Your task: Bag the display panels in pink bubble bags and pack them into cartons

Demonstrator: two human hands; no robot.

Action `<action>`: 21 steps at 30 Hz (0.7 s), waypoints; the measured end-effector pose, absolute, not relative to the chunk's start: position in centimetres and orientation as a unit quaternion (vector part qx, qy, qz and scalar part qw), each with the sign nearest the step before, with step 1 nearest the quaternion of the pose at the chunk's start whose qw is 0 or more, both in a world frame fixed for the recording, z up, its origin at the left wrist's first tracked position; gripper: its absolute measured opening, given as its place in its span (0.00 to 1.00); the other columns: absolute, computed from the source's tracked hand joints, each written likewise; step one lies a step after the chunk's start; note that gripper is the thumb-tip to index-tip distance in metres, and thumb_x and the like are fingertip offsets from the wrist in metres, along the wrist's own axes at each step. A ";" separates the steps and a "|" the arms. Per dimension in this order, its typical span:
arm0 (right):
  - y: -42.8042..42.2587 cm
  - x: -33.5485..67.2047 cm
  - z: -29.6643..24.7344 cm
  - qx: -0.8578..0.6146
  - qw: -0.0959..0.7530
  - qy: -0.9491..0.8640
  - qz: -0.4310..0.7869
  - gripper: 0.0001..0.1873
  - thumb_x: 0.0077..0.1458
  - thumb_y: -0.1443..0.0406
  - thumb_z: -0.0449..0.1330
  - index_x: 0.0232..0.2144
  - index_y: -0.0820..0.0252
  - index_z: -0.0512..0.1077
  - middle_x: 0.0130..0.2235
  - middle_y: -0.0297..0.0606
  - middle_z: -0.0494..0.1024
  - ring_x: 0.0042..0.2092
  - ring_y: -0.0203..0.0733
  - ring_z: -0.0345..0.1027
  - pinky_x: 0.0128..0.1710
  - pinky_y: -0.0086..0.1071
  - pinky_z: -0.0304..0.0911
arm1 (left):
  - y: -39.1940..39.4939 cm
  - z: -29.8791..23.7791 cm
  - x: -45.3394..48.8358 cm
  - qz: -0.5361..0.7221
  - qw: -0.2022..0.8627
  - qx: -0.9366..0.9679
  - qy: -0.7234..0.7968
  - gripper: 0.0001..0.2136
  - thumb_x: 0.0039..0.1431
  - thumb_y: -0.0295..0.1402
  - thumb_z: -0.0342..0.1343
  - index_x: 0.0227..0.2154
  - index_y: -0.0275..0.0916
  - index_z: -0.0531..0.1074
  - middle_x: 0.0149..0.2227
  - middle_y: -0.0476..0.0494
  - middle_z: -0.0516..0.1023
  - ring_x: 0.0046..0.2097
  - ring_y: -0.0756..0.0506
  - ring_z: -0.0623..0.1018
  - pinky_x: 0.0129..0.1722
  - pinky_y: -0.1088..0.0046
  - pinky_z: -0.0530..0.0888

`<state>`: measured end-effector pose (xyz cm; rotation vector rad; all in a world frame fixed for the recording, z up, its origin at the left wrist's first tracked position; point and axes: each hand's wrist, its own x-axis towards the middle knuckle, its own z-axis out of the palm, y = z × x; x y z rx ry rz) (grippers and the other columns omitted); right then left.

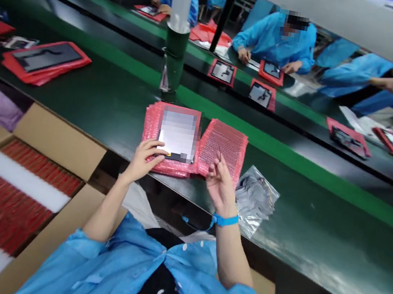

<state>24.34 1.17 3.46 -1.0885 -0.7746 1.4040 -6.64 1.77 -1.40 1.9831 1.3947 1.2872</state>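
A flat panel (178, 131) with a bright grey face and a dark strip along its lower edge lies on a stack of red bubble-wrap bags (150, 131). Across the panel's lower left corner rest the outstretched fingers of my left hand (144, 159). My right hand (221, 184), raised over a separate pile of red bubble-wrap bags (224, 142), has its fingers pinched on a thin dark pointed tool, of which only a short tip shows. Just right of that wrist, a clear plastic bag (256, 198) with dark grey pieces inside lies on the bench.
An open cardboard box (62, 141) of red-wrapped pieces stands at lower left. On the green bench (304, 227), another panel (47, 56) lies on red bags at left. A post (174, 57) rises behind my work. Several co-workers (279, 40) in blue sit across the line.
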 end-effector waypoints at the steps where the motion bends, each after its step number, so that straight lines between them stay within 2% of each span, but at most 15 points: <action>1: 1.9 22.8 3.7 -0.450 0.537 -0.328 0.633 0.28 0.51 0.50 0.78 0.51 0.48 0.78 0.51 0.37 0.86 0.45 0.43 0.82 0.38 0.33 0.81 | 1.8 -1.4 -6.7 0.458 0.198 0.710 0.496 0.12 0.75 0.44 0.59 0.47 0.49 0.85 0.60 0.43 0.82 0.67 0.38 0.74 0.74 0.49 0.66; 5: 4.7 18.3 4.8 -0.399 0.446 -0.369 0.711 0.23 0.48 0.52 0.81 0.37 0.52 0.74 0.43 0.37 0.86 0.45 0.43 0.81 0.40 0.32 0.79 | 1.7 -1.4 -6.8 0.456 0.202 0.713 0.493 0.11 0.76 0.43 0.59 0.49 0.49 0.85 0.62 0.43 0.81 0.68 0.38 0.73 0.74 0.50 0.64; 8: 6.7 16.6 5.6 -0.386 0.414 -0.439 0.698 0.27 0.45 0.50 0.82 0.32 0.54 0.72 0.31 0.29 0.78 0.33 0.34 0.73 0.34 0.27 0.71 | 1.7 -1.7 -6.9 0.454 0.207 0.712 0.494 0.11 0.75 0.42 0.59 0.50 0.49 0.84 0.62 0.44 0.81 0.70 0.38 0.71 0.75 0.49 0.63; 11: 8.3 16.0 6.1 -0.410 0.364 -0.529 0.648 0.30 0.41 0.46 0.83 0.31 0.56 0.72 0.26 0.25 0.73 0.26 0.30 0.63 0.28 0.27 0.62 | 1.8 -2.0 -6.9 0.453 0.211 0.709 0.497 0.11 0.75 0.42 0.59 0.50 0.50 0.84 0.63 0.44 0.81 0.71 0.37 0.70 0.76 0.48 0.62; 13: 8.9 15.9 6.3 -0.420 0.318 -0.578 0.623 0.32 0.40 0.44 0.82 0.32 0.57 0.74 0.26 0.28 0.77 0.27 0.32 0.66 0.28 0.28 0.63 | 1.8 -2.1 -6.9 0.451 0.214 0.707 0.502 0.10 0.75 0.42 0.59 0.50 0.49 0.84 0.63 0.44 0.81 0.72 0.37 0.70 0.76 0.48 0.62; 18: 9.4 15.3 6.5 -0.402 0.260 -0.599 0.642 0.33 0.41 0.43 0.82 0.31 0.56 0.71 0.33 0.38 0.85 0.36 0.41 0.79 0.36 0.32 0.73 | 1.8 -2.2 -6.8 0.472 0.223 0.694 0.496 0.11 0.73 0.42 0.61 0.52 0.48 0.81 0.63 0.42 0.82 0.72 0.36 0.71 0.75 0.47 0.63; 21: 9.6 15.0 6.6 -0.418 0.245 -0.621 0.616 0.31 0.44 0.43 0.80 0.30 0.56 0.70 0.30 0.36 0.83 0.30 0.38 0.76 0.27 0.28 0.66 | 1.8 -2.3 -6.8 0.482 0.232 0.683 0.497 0.14 0.72 0.43 0.62 0.56 0.47 0.78 0.62 0.41 0.82 0.71 0.36 0.71 0.74 0.48 0.64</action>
